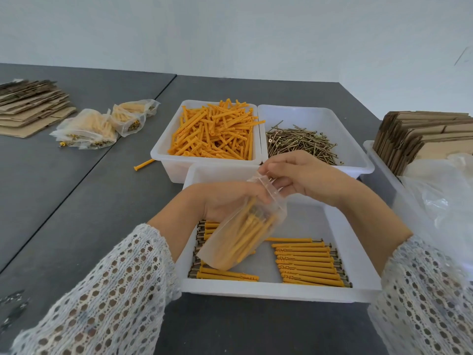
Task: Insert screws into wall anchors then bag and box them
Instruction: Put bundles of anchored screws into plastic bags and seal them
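Head view: we are bagging; our left hand grips the clear plastic bag of orange screw-fitted anchors, our right hand pinches its mouth; sealing likely comes next.

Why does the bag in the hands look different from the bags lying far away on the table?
The held bag is up off the table, tilted, its top open between the left hand and right hand. The far bags lie flat on the table, untouched. All are clear plastic with orange plugs inside.
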Tool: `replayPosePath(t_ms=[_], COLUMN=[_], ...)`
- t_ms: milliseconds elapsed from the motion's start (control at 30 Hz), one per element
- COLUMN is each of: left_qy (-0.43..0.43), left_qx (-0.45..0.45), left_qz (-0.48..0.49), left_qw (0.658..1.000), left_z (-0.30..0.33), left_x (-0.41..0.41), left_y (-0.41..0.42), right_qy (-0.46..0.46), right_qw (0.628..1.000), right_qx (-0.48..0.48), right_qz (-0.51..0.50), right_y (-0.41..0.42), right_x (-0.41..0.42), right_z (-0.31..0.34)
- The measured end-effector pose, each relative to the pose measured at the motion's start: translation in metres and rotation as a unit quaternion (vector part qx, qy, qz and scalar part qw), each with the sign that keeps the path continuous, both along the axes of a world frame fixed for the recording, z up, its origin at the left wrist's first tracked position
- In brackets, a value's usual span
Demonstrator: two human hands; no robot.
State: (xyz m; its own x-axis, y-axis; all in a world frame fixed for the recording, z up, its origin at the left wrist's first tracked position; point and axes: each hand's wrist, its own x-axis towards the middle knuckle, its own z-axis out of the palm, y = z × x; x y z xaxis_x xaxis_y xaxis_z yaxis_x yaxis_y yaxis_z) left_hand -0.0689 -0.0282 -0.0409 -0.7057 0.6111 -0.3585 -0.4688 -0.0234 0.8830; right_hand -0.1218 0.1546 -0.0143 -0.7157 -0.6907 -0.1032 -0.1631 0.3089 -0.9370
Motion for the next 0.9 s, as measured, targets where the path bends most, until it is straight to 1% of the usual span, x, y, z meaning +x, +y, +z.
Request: replayPosePath(t_ms=[100, 167, 233, 333, 400, 433, 500, 533, 567, 633, 667, 700, 733, 800, 900], left_qy=[0.002, 0.024, 0.038, -0.001, -0.009, -0.009, 0.001, 0.012, 0.025, 0.054, 0.068, 0.081, 0.091, 0.111, 0.123], left_qx=[-0.004, 0.029, 0.045, 0.037, 0.048, 0.059, 0.094, 0.108, 0.117, 0.109, 0.094, 0.076, 0.064, 0.057, 0.054], left_qz=[0.02, 0.03, 0.046, 0.09, 0.117, 0.133, 0.166, 0.183, 0.2, 0.228, 0.238, 0.25, 0.261, 0.281, 0.303], left_qw=[1.0, 0.999, 0.997, 0.995, 0.992, 0.989, 0.982, 0.977, 0.972, 0.966, 0.964, 0.962, 0.959, 0.952, 0.944], left_z=[-0.001, -0.001, 0.0, 0.003, 0.006, 0.007, 0.009, 0.009, 0.01, 0.01, 0.01, 0.01, 0.009, 0.008, 0.007], left_x=[-0.001, -0.002, -0.002, -0.002, -0.002, -0.002, -0.002, -0.003, -0.003, -0.002, -0.003, -0.003, -0.003, -0.004, -0.004], left_y=[-0.002, -0.003, -0.004, -0.006, -0.007, -0.008, -0.011, -0.012, -0.013, -0.013, -0.012, -0.011, -0.01, -0.009, -0.01], right_qy=[-0.049, -0.076, -0.084, -0.056, -0.016, 0.01, 0.073, 0.098, 0.107, 0.088, 0.077, 0.073, 0.074, 0.081, 0.114], right_qw=[0.997, 0.991, 0.986, 0.985, 0.981, 0.978, 0.971, 0.97, 0.971, 0.966, 0.946, 0.916, 0.885, 0.847, 0.797], right_qx=[-0.039, -0.077, -0.112, -0.164, -0.178, -0.165, -0.086, -0.019, 0.059, 0.226, 0.315, 0.393, 0.453, 0.517, 0.583], right_qz=[0.048, 0.083, 0.085, 0.023, -0.069, -0.125, -0.21, -0.221, -0.204, -0.093, -0.023, 0.036, 0.075, 0.086, 0.106], right_y=[0.012, 0.016, 0.015, 0.014, 0.015, 0.016, 0.02, 0.022, 0.024, 0.024, 0.024, 0.022, 0.021, 0.019, 0.016], right_x=[-0.003, -0.004, -0.005, -0.007, -0.009, -0.011, -0.011, -0.011, -0.01, -0.005, -0.002, 0.002, 0.006, 0.013, 0.021], right_z=[0.001, 0.0, -0.002, -0.001, -0.001, -0.001, -0.003, -0.005, -0.007, -0.014, -0.017, -0.02, -0.022, -0.022, -0.025])
